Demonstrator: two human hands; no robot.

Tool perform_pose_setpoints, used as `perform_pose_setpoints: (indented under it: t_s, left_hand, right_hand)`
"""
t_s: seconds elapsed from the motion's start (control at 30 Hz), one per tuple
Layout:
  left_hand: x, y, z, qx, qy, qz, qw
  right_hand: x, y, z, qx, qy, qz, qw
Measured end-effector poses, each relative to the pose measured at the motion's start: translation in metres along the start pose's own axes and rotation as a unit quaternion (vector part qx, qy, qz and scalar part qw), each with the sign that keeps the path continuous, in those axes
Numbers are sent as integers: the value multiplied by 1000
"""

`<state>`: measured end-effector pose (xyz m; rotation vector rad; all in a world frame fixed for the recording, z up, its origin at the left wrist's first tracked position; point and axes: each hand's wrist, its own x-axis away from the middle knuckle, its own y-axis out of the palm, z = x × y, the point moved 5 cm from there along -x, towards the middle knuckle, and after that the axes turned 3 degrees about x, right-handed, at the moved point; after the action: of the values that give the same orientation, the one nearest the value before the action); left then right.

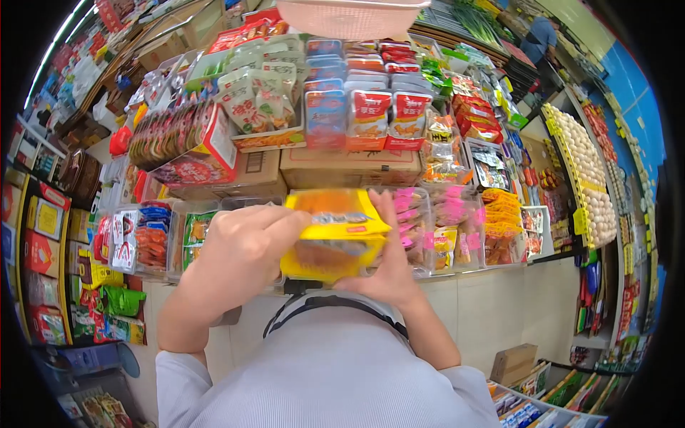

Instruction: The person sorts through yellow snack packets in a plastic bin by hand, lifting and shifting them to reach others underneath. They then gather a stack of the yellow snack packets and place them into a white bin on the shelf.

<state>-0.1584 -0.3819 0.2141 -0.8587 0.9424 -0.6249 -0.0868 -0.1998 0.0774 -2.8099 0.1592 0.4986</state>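
A yellow printed cardboard box (335, 246) is held up in front of my body, its lettering smeared by motion. My left hand (246, 239) is closed on its left side, the fingertips at the upper edge. My right hand (391, 267) grips the right side, with fingers upright along it and the thumb near the bottom. Just beyond the box are clear plastic bins with pink-marked packets (449, 210) and orange packets (501, 227). Part of the bin row behind the box and my hands is hidden.
A brown carton (349, 165) supports stacked snack pouches (369, 118). Left of it stands a red box of packets (189, 143). A pink basket (353, 18) sits at the back. Egg trays (581, 171) line the right. Another person (540, 39) is far back right.
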Motion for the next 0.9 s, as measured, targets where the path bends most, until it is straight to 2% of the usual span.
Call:
perform_pose_setpoints:
  t_s: [0.03,0.13,0.27,0.33,0.4,0.43,0.47,0.5,0.6,0.63,0.77,0.83,0.9]
  left_hand:
    - [1,-6,4,29,2,-19,999]
    - [1,-11,-2,110,-15,-97,989]
    - [9,-1,-23,201,-73,-77,974]
    - [12,4,-30,217,-111,-64,968]
    - [19,9,-40,204,-206,-111,951]
    - [24,12,-44,197,-253,-134,938]
    - [28,14,-45,207,-263,-132,933]
    - [33,19,-47,216,-272,-130,929]
    - [46,31,-50,221,-290,-116,924]
    - [48,33,-52,219,-299,-120,921]
    - [50,37,-59,228,-358,-163,891]
    - [60,44,-70,345,-364,-65,863]
    - [78,57,-82,457,-357,38,814]
  right_hand:
    - [-2,5,0,48,-31,5,998]
    - [6,12,3,-20,-18,-38,999]
    - [3,17,12,-47,-47,-71,995]
    - [7,29,13,-126,66,-67,988]
    - [12,43,16,-227,152,-78,959]
    - [15,49,18,-289,183,-93,935]
    - [17,53,20,-349,211,-106,907]
    - [24,59,29,-376,276,-173,868]
    - [34,74,24,-417,259,-252,834]
    - [34,74,19,-410,245,-267,837]
    - [41,77,29,-397,295,-228,838]
    - [42,77,30,-414,307,-210,831]
    - [44,76,29,-426,320,-185,825]
